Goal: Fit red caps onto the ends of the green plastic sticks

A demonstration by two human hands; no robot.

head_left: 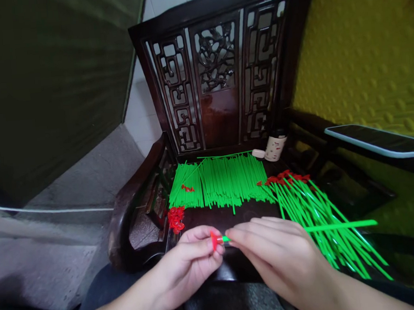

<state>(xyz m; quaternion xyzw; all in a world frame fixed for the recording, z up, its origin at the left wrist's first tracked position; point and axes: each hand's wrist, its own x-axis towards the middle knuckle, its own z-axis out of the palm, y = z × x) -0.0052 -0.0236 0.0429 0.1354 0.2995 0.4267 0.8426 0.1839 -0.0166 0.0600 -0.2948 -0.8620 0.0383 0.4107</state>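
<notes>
My left hand (193, 258) pinches a small red cap (214, 240) between thumb and fingers. My right hand (272, 252) holds a green stick (341, 226) that points to the right, its left end meeting the red cap. Both hands hover over the front edge of a dark wooden chair seat (226, 215). A wide row of loose green sticks (223, 180) lies across the seat. To the right lies a fanned heap of green sticks with red caps (315, 208). A little pile of red caps (176, 218) sits at the seat's left.
A small white bottle (275, 147) and its lid (258, 154) stand at the back of the seat by the carved chair back (218, 77). A phone (378, 140) rests on the right armrest. Yellow textured cloth (371, 51) hangs right; grey floor lies left.
</notes>
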